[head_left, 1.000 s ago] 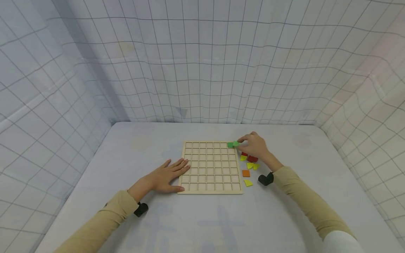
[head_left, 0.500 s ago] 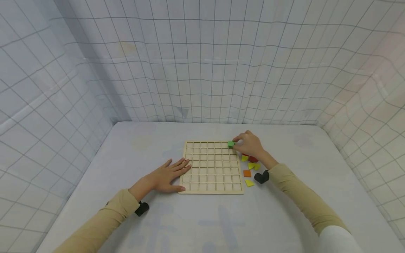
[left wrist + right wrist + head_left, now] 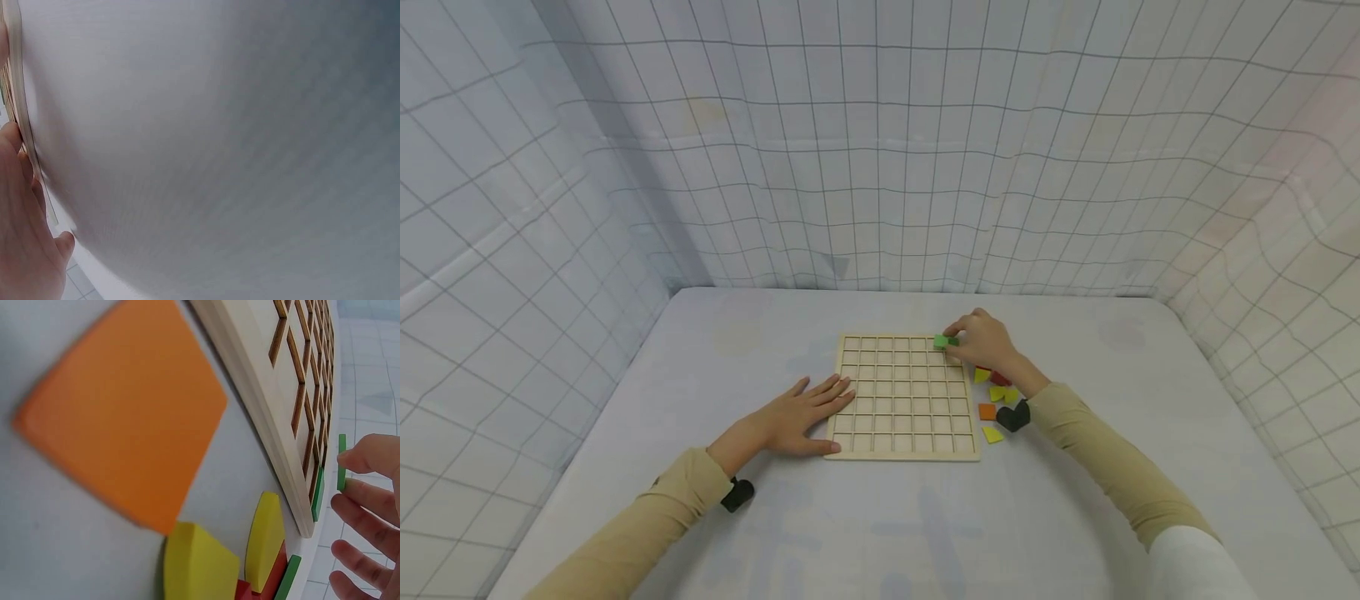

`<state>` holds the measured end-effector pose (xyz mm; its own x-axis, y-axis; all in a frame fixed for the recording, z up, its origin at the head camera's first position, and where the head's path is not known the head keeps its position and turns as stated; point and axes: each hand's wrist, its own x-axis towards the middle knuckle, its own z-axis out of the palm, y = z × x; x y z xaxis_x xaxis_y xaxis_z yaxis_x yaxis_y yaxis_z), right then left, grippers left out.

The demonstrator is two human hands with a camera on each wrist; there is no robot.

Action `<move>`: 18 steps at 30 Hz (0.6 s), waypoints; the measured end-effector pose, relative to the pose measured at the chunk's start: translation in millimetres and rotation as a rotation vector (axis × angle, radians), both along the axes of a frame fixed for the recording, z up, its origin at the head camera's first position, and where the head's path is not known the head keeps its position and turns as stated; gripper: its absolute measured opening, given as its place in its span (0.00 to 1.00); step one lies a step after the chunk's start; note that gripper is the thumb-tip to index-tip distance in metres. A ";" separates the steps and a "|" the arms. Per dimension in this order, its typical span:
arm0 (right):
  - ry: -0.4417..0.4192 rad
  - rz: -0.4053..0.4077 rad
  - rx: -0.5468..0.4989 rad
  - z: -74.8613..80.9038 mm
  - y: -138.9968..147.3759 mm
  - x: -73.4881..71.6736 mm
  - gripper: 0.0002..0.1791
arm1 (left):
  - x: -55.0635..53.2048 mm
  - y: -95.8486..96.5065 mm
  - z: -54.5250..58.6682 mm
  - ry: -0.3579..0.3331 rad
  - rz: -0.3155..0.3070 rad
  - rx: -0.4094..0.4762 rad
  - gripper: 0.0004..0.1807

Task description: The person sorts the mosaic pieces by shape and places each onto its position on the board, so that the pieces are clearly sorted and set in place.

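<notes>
A wooden board with a grid of square cells lies on the table. My left hand rests spread on its left edge, fingers straight; the left wrist view catches only part of that hand. Above the board's far right corner, my right hand pinches a green tile between thumb and finger. The right wrist view shows this tile edge-on, raised off the board, with the other fingers loosely bent. A second green tile sits in the corner cell, partly behind my hand in the head view.
Right of the board lie an orange tile, several yellow pieces and red pieces. Another green piece lies beside them in the right wrist view. White grid-patterned curtains enclose the table's back and sides.
My right hand has moved left with the green tile, from the board's right edge past the corner cell. My left hand has stayed in place on the board.
</notes>
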<state>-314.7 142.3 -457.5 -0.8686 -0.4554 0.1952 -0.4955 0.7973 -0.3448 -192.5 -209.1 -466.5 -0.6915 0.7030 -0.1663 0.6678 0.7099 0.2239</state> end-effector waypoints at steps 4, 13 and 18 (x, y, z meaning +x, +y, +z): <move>0.024 0.018 0.038 -0.6 -3.1 -2.1 0.15 | 0.0 0.7 -0.7 -0.007 0.005 -0.022 0.46; 0.040 0.048 0.065 -1.9 -6.7 -5.5 0.14 | 0.4 1.2 -0.2 -0.009 0.006 -0.019 0.46; 0.031 0.053 0.079 -3.3 -8.2 -6.0 0.15 | 0.2 0.9 -0.7 -0.013 0.009 -0.034 0.47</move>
